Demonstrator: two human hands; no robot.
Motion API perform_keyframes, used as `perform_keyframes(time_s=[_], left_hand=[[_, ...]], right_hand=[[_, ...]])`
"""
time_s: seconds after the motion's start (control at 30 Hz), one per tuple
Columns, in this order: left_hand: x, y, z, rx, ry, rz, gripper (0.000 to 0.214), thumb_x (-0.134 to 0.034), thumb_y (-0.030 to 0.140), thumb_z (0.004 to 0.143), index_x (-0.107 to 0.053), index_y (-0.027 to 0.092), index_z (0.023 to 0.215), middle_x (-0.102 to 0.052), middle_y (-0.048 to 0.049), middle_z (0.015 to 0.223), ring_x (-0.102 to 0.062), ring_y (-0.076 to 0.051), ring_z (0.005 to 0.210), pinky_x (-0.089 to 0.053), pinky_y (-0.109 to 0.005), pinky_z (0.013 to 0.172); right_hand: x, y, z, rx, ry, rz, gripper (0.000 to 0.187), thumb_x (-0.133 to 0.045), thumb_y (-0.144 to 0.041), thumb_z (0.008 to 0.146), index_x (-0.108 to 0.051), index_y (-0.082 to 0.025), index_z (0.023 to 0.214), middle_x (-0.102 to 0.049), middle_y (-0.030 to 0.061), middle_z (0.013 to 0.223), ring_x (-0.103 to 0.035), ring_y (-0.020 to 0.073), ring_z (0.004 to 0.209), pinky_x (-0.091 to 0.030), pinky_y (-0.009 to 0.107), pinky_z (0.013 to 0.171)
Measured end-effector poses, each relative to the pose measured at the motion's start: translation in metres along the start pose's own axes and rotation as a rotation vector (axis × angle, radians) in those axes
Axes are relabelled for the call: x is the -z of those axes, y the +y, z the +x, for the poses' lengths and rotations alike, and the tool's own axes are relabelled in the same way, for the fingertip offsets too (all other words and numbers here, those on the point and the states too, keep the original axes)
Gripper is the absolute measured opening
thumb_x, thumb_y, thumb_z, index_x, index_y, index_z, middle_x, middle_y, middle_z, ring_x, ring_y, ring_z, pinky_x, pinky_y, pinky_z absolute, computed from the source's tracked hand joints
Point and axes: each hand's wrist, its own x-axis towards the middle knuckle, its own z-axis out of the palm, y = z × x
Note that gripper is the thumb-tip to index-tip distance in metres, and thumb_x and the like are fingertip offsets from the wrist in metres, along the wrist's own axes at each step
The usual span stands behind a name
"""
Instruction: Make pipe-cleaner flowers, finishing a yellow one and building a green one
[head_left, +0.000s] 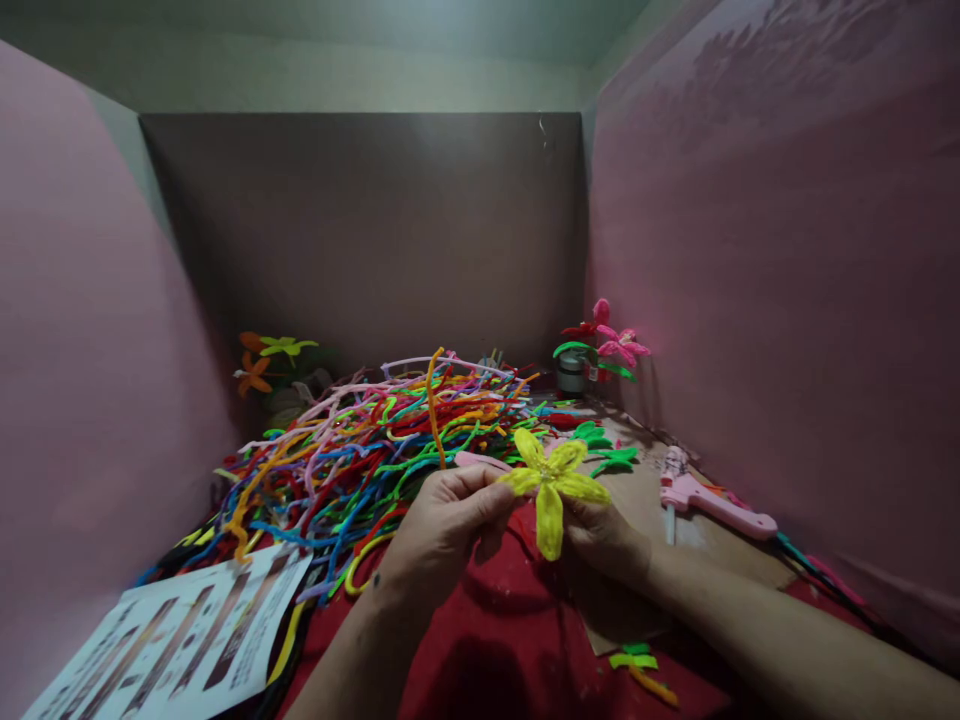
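A yellow pipe-cleaner flower (550, 508) with several looped petals faces me between my two hands, above the red surface (487, 620). My left hand (454, 515) pinches its left petal between thumb and fingers. On the other side, my right hand (604, 535) is closed on the flower from behind; the petals hide most of those fingertips. Just beyond my left hand lies a large tangled heap of pipe cleaners (352, 450) in many colours. Part of a pink strip (480, 460) shows behind the left fingers.
A pink glue gun (720, 505) rests on cardboard (637, 450) at right. Green leaf shapes (615, 458) lie nearby. Pink flowers (622, 345) stand by a grey container (571, 372); orange and yellow flowers (255, 375) stand back left. A printed sheet (187, 640) lies front left. Pink walls flank both sides.
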Motion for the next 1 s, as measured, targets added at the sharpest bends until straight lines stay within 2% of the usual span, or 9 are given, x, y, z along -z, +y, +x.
perform_keyframes(time_s=[0.27,0.37,0.43,0.5,0.63,0.8,0.87,1.0], left_hand=[[-0.009,-0.014,0.007,-0.085,0.04,-0.107,0.027,-0.065,0.033,0.071,-0.055,0.012,0.057,-0.044,0.0045,0.042,-0.037,-0.003,0.032,-0.024,-0.016,0.033],[-0.007,-0.015,0.007,-0.099,0.049,-0.113,0.029,-0.063,0.037,0.072,-0.058,0.011,0.061,-0.047,0.0032,0.045,-0.04,-0.004,0.033,-0.026,-0.016,0.033],[-0.004,-0.013,0.005,-0.09,0.054,-0.108,0.029,-0.063,0.04,0.071,-0.061,0.011,0.071,-0.051,0.002,0.05,-0.043,-0.004,0.037,-0.029,-0.015,0.035],[-0.002,-0.013,0.005,-0.061,0.068,-0.054,0.027,-0.063,0.038,0.071,-0.061,0.011,0.075,-0.052,0.002,0.052,-0.042,-0.004,0.037,-0.03,-0.015,0.035],[0.001,-0.022,0.008,0.016,0.1,0.151,0.024,-0.06,0.034,0.074,-0.057,0.011,0.066,-0.049,0.0033,0.05,-0.04,-0.004,0.036,-0.028,-0.016,0.034],[0.004,-0.041,0.016,0.153,0.109,0.264,0.028,-0.059,0.038,0.071,-0.051,0.013,0.06,-0.046,0.0042,0.046,-0.037,-0.005,0.034,-0.024,-0.017,0.034],[0.003,-0.045,0.017,0.157,0.097,0.286,0.027,-0.058,0.038,0.071,-0.052,0.013,0.064,-0.046,0.0047,0.047,-0.036,-0.005,0.034,-0.023,-0.018,0.035],[-0.005,-0.047,0.017,0.123,0.098,0.346,0.022,-0.059,0.034,0.07,-0.057,0.012,0.074,-0.047,0.0052,0.051,-0.036,-0.005,0.037,-0.026,-0.019,0.038]], right_hand=[[0.002,-0.005,0.002,0.036,-0.012,0.074,0.024,-0.046,-0.016,0.08,-0.062,-0.023,0.096,-0.066,0.0036,0.084,-0.06,0.0162,0.076,-0.049,0.028,0.071],[0.005,-0.01,0.005,0.018,0.004,0.08,0.02,-0.044,-0.017,0.082,-0.062,-0.022,0.09,-0.064,0.0035,0.081,-0.059,0.0162,0.078,-0.047,0.029,0.073],[0.007,-0.013,0.007,-0.065,0.024,0.068,0.017,-0.044,-0.021,0.083,-0.061,-0.02,0.078,-0.06,0.002,0.069,-0.056,0.0147,0.067,-0.046,0.026,0.066],[0.008,-0.014,0.01,-0.211,0.04,0.11,0.019,-0.046,-0.025,0.083,-0.059,-0.018,0.071,-0.054,-0.0004,0.059,-0.049,0.0116,0.055,-0.042,0.023,0.054],[0.009,-0.013,0.015,-0.438,0.067,0.412,0.021,-0.047,-0.029,0.082,-0.055,-0.016,0.069,-0.049,-0.0032,0.054,-0.039,0.0075,0.045,-0.032,0.019,0.042],[0.016,-0.012,0.021,-0.523,0.045,0.586,0.024,-0.054,-0.036,0.076,-0.056,-0.015,0.065,-0.057,-0.0007,0.058,-0.041,0.0068,0.041,-0.029,0.02,0.039],[0.018,-0.013,0.023,-0.546,0.04,0.619,0.026,-0.057,-0.037,0.074,-0.056,-0.014,0.063,-0.058,0.0,0.058,-0.043,0.0074,0.042,-0.03,0.021,0.041],[0.017,-0.009,0.022,-0.58,0.046,0.61,0.025,-0.061,-0.036,0.072,-0.055,-0.015,0.059,-0.048,-0.0041,0.048,-0.039,0.0069,0.041,-0.028,0.022,0.042]])
